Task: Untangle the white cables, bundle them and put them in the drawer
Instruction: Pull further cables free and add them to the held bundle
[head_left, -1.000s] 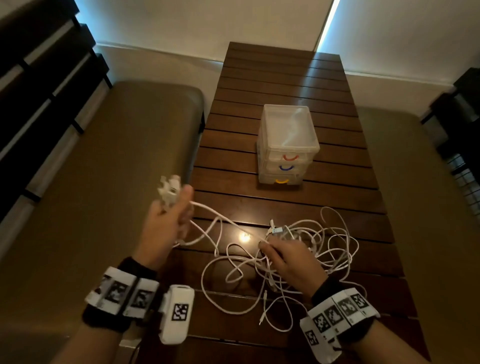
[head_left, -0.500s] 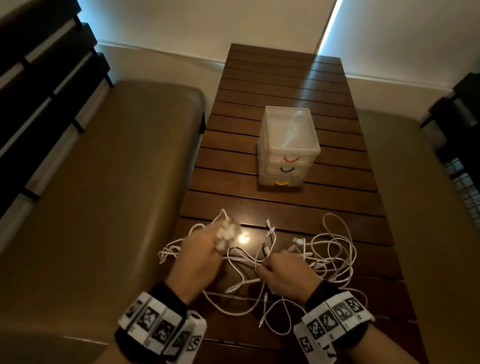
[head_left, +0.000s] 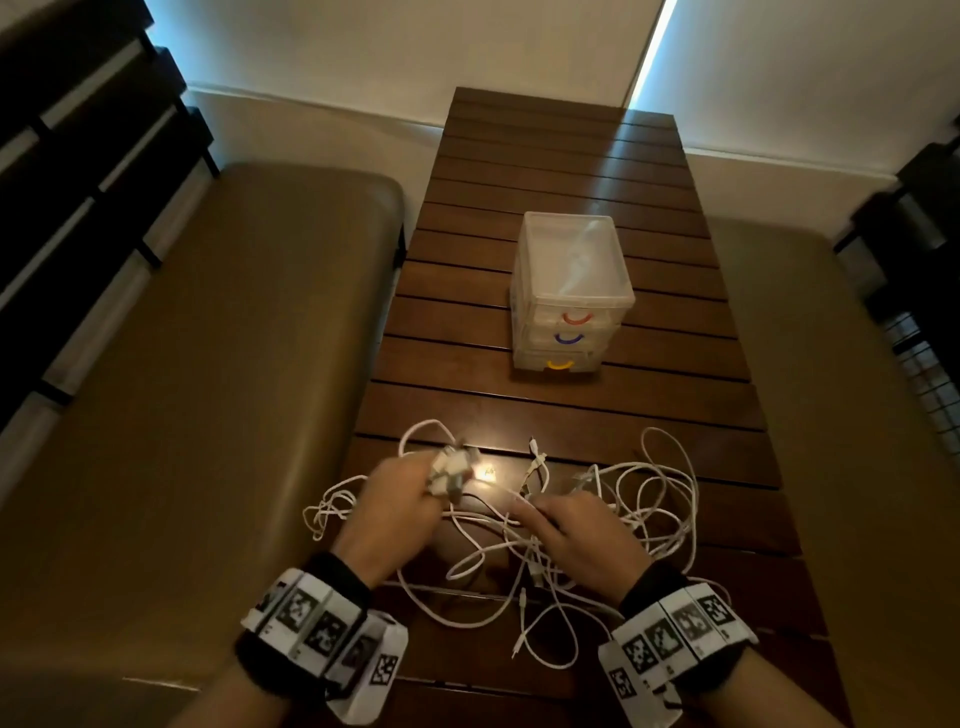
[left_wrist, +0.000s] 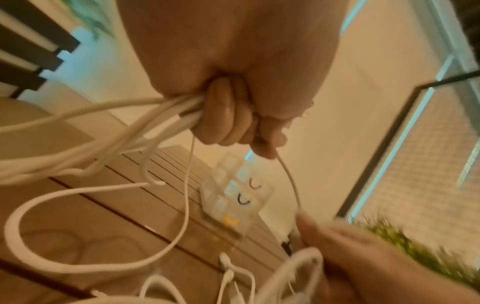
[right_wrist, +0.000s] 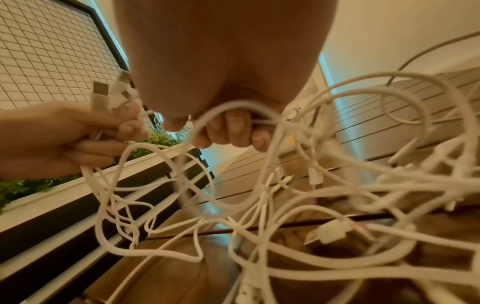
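A tangle of white cables lies on the near end of the dark slatted table. My left hand grips a bunch of cable ends, their plugs sticking out past my fingers; in the left wrist view my curled fingers clamp several strands. To the right, my right hand curls round cables in the tangle, and the right wrist view shows my fingers hooked over a thick loop. The clear drawer unit stands farther back, its drawers closed.
Tan padded benches flank the table on both sides. Dark slatted chair backs stand at the far left. A wire grid panel and green plants are visible beside the table. Loose cable loops trail toward the near table edge.
My left hand has come down from the raised left position to the table beside my right hand, bringing the gripped cable ends with it. The right hand stayed on the tangle.
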